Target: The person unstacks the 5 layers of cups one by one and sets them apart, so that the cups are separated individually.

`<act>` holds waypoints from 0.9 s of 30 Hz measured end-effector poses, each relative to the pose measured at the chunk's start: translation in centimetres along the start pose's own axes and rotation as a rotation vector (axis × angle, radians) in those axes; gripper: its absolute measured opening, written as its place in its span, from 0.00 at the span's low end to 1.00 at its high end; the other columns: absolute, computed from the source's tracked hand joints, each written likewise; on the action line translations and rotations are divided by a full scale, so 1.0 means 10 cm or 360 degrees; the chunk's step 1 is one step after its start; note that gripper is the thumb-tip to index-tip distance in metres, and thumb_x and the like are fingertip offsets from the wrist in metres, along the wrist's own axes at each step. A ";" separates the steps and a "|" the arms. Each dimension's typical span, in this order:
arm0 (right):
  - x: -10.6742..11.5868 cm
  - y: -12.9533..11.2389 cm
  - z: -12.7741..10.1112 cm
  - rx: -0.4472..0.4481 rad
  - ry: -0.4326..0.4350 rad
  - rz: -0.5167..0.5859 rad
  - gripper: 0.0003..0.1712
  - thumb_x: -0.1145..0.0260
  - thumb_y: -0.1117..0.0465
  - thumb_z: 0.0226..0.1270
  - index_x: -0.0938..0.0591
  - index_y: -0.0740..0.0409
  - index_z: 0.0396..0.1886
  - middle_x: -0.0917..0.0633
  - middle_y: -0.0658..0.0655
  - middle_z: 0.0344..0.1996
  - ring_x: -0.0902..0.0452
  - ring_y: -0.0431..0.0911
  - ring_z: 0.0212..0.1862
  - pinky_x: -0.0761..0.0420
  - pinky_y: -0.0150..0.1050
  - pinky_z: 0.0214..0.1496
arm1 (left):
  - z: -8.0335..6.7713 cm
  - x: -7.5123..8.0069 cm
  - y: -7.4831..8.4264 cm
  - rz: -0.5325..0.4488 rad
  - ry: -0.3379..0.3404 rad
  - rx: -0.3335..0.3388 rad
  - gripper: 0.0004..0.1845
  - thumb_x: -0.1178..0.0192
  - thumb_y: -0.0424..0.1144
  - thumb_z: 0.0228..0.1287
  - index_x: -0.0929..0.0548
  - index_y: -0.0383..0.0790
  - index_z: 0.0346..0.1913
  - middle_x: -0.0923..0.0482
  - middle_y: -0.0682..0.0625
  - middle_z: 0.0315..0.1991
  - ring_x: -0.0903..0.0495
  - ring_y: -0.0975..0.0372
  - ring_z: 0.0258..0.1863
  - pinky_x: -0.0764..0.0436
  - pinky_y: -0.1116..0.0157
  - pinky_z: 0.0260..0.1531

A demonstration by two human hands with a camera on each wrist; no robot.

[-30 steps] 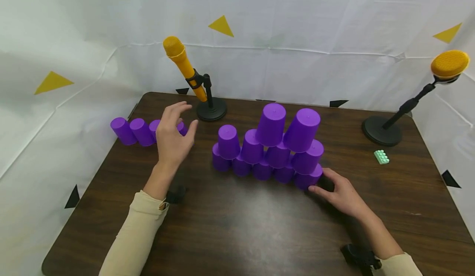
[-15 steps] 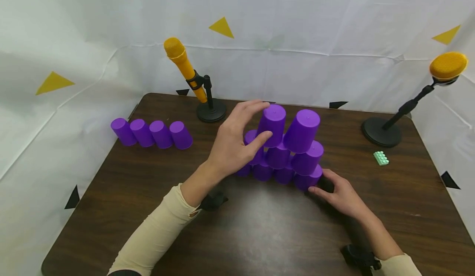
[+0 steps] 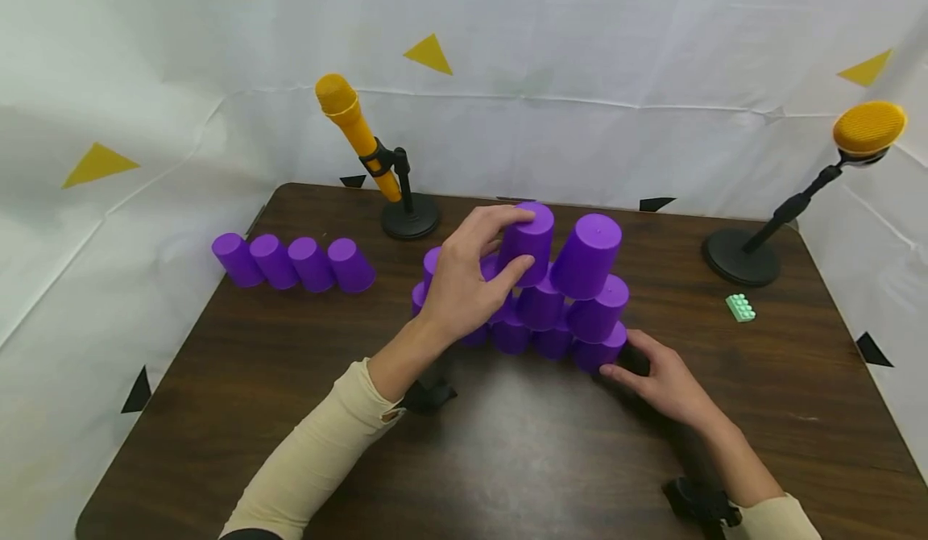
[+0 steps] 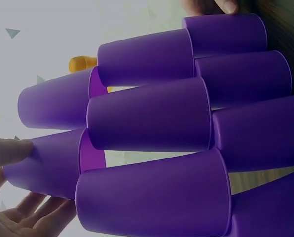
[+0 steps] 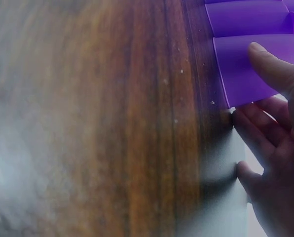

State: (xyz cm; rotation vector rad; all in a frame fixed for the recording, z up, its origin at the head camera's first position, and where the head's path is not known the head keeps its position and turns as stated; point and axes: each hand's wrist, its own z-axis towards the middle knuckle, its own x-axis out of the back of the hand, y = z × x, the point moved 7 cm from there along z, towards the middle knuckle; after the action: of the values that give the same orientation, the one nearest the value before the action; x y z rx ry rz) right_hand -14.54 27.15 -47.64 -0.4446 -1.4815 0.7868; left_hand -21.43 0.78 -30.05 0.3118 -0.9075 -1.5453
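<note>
left fingers [image 3: 507,219] curled round top purple cup [image 3: 528,242], upside-down on pyramid; right fingers [image 3: 629,369] straight, touching bottom corner cup [image 3: 598,352].

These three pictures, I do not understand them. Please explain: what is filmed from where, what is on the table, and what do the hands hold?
No machine here: a person works with bare hands. One camera sits on the head, one on each wrist. On the brown table stands a pyramid of purple cups. The left hand grips a top cup. The right hand touches the bottom corner cup. Four more cups stand at the left, with two yellow microphones and a green block.
</note>
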 end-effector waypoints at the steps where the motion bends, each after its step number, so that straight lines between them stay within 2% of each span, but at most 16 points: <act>1: -0.01 0.00 0.00 -0.0002 -0.0002 0.0000 0.32 0.28 0.52 0.62 0.25 0.59 0.63 0.20 0.61 0.56 0.28 0.60 0.62 0.32 0.63 0.61 | -0.01 0.01 0.00 -0.0013 0.0004 0.0005 0.23 0.34 0.29 0.61 0.23 0.41 0.60 0.27 0.46 0.58 0.25 0.60 0.57 0.21 0.61 0.52; 6: -0.01 0.02 0.00 -0.0035 -0.0023 -0.0006 0.34 0.28 0.51 0.62 0.25 0.60 0.64 0.20 0.61 0.57 0.29 0.60 0.63 0.33 0.63 0.62 | -0.04 0.09 0.06 -0.0060 0.0043 -0.0034 0.22 0.34 0.28 0.61 0.22 0.39 0.59 0.27 0.45 0.57 0.24 0.59 0.56 0.20 0.60 0.52; 10: -0.01 0.03 0.01 -0.0039 -0.0029 0.0000 0.34 0.28 0.50 0.62 0.26 0.61 0.64 0.21 0.62 0.57 0.29 0.61 0.63 0.34 0.64 0.62 | -0.12 0.27 0.17 -0.0069 0.0131 -0.0063 0.21 0.35 0.26 0.61 0.22 0.38 0.58 0.28 0.44 0.58 0.23 0.56 0.56 0.20 0.58 0.51; 15: -0.01 0.03 0.01 -0.0037 -0.0019 0.0000 0.34 0.28 0.51 0.62 0.26 0.61 0.64 0.21 0.62 0.57 0.29 0.61 0.63 0.34 0.64 0.62 | -0.35 0.68 0.32 -0.0048 0.0349 -0.0022 0.22 0.36 0.20 0.58 0.22 0.33 0.57 0.28 0.44 0.57 0.23 0.54 0.55 0.20 0.54 0.50; 19: -0.02 0.02 0.01 -0.0035 -0.0017 0.0002 0.34 0.28 0.51 0.62 0.26 0.61 0.65 0.21 0.62 0.58 0.30 0.61 0.63 0.34 0.64 0.62 | -0.62 1.15 0.36 0.0118 0.0579 0.0073 0.22 0.37 0.15 0.55 0.24 0.24 0.55 0.27 0.37 0.55 0.22 0.53 0.52 0.19 0.57 0.49; 20: -0.02 0.01 0.01 -0.0034 -0.0018 0.0005 0.34 0.28 0.51 0.62 0.26 0.61 0.65 0.21 0.63 0.58 0.30 0.61 0.63 0.34 0.64 0.62 | -0.70 1.28 0.34 0.0175 0.0623 0.0107 0.22 0.38 0.15 0.54 0.25 0.23 0.55 0.27 0.35 0.53 0.22 0.53 0.51 0.19 0.59 0.49; 22: -0.02 0.01 0.01 -0.0032 -0.0018 0.0009 0.35 0.28 0.51 0.63 0.26 0.61 0.65 0.21 0.63 0.58 0.30 0.61 0.63 0.34 0.64 0.62 | -0.89 1.55 0.18 0.0292 0.0717 0.0190 0.23 0.37 0.15 0.54 0.25 0.23 0.55 0.27 0.36 0.52 0.21 0.54 0.50 0.19 0.63 0.48; 25: -0.02 0.00 0.00 -0.0023 -0.0011 0.0007 0.35 0.28 0.51 0.63 0.26 0.61 0.65 0.21 0.63 0.58 0.30 0.62 0.63 0.33 0.64 0.62 | -1.23 1.98 -0.20 0.0489 0.0826 0.0371 0.24 0.36 0.18 0.56 0.24 0.28 0.57 0.28 0.43 0.51 0.22 0.56 0.52 0.20 0.68 0.48; 27: -0.01 0.00 0.00 -0.0020 -0.0003 0.0001 0.34 0.28 0.52 0.63 0.26 0.61 0.65 0.21 0.62 0.57 0.29 0.61 0.63 0.33 0.63 0.62 | -1.47 2.26 -0.48 0.0656 0.0886 0.0543 0.25 0.34 0.21 0.57 0.24 0.33 0.59 0.29 0.47 0.52 0.23 0.57 0.53 0.21 0.69 0.48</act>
State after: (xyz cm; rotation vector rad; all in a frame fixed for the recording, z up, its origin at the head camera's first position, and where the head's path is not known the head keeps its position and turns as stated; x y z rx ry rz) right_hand -14.55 27.11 -47.72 -0.4538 -1.4891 0.7788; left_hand -19.86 -25.84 -36.15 0.7118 -0.7258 -0.8516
